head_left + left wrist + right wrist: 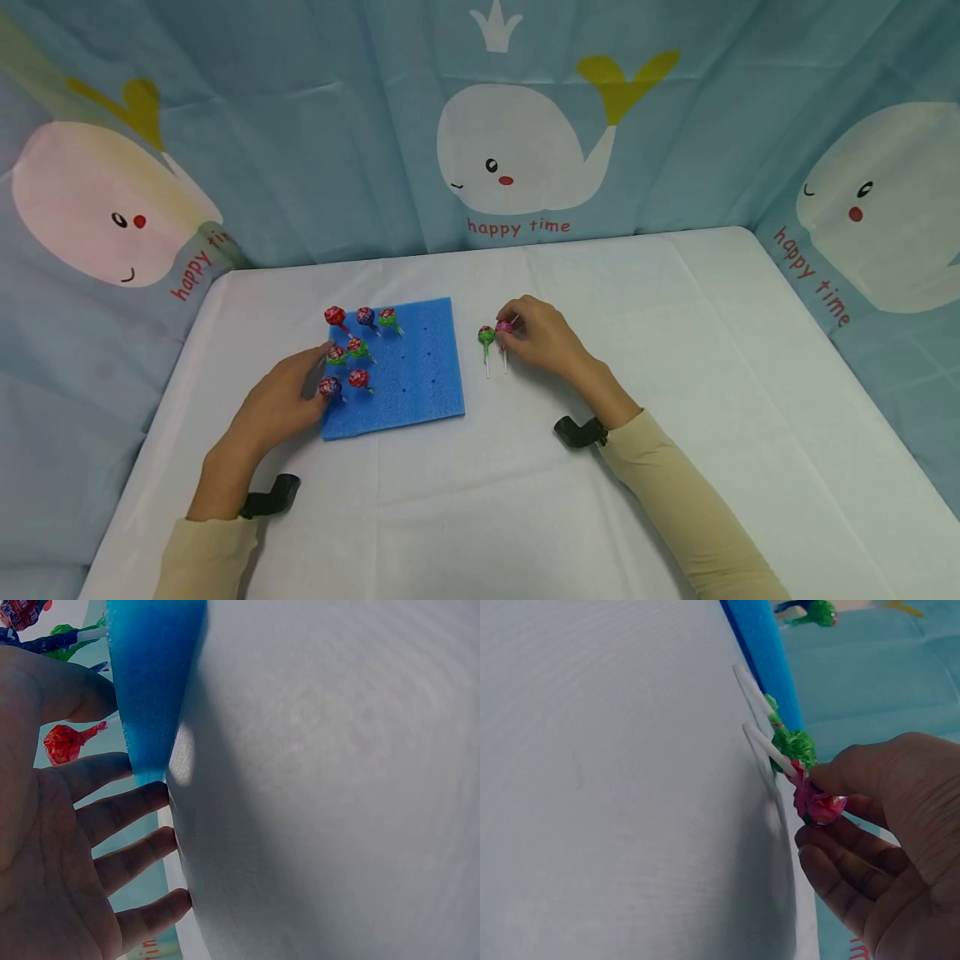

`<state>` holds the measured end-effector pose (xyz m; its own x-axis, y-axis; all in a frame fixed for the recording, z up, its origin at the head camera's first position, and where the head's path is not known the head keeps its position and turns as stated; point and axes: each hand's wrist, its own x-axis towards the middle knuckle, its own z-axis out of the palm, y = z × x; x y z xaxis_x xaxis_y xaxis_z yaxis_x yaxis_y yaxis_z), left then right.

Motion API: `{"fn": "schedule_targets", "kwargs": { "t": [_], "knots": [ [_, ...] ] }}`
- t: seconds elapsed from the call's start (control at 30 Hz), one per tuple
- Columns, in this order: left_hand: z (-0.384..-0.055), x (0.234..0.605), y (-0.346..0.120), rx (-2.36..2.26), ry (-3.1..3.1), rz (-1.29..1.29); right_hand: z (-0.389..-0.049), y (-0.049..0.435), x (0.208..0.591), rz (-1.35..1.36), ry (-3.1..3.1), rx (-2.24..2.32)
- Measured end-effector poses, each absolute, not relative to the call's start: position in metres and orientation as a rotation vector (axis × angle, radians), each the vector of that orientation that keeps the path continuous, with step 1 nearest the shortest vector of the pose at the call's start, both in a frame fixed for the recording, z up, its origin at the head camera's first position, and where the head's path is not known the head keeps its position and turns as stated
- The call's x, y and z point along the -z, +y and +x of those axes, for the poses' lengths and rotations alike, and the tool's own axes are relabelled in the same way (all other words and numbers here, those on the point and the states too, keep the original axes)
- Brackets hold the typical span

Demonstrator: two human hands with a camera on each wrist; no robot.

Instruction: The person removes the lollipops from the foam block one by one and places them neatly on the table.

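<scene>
A blue foam board (pixel 408 383) lies on the table with several wrapped lollipops stuck in its left part and top row. My left hand (pixel 277 404) rests at the board's left edge; in the left wrist view its thumb and index fingertips touch the foam (pixel 154 682), fingers spread and fairly straight. To the right of the board, my right hand (pixel 543 337) pinches the wrapped head of a pink lollipop (pixel 821 802) between thumb and fingers. Just left of it a green lollipop (pixel 486 335) lies on the cloth, stick toward me.
Small holes dot the board's right part. A white cloth (pixel 465 500) covers the table. Behind and at the sides hangs a blue curtain (pixel 315 167) printed with whales. Each wrist wears a black camera mount, such as the right one (pixel 577 433).
</scene>
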<state>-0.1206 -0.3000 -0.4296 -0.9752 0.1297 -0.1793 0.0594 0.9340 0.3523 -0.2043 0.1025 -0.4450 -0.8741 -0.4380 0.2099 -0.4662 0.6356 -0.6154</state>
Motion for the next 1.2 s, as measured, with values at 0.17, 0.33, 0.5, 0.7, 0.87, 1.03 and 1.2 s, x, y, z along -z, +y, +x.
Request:
{"fn": "schedule_targets", "kwargs": {
  "t": [0.17,0.33,0.5,0.7,0.87,1.03,1.2],
  "knots": [
    [-0.1203,0.4308,-0.3006,-0.517,2.899,0.133,-0.2050,0.1016,0.4461,0.771,-2.825,-1.059],
    [-0.1215,0.4308,-0.3001,-0.516,2.900,0.149,-0.2044,0.1019,0.4463,0.768,-2.832,-1.066],
    [-0.1217,0.4300,-0.2996,-0.516,2.897,0.151,-0.2036,0.1026,0.4467,0.760,-2.843,-1.081],
    [-0.1208,0.4292,-0.3000,-0.514,2.887,0.139,-0.2037,0.1015,0.4484,0.759,-2.839,-1.094],
    [-0.1202,0.4282,-0.3003,-0.525,2.895,0.155,-0.2043,0.1010,0.4489,0.760,-2.840,-1.098],
    [-0.1202,0.4295,-0.3003,-0.538,2.890,0.159,-0.2043,0.1017,0.4476,0.754,-2.866,-1.073],
    [-0.1202,0.4306,-0.3026,-0.531,2.892,0.167,-0.2042,0.1029,0.4451,0.764,-2.860,-1.065]
  ]
}}
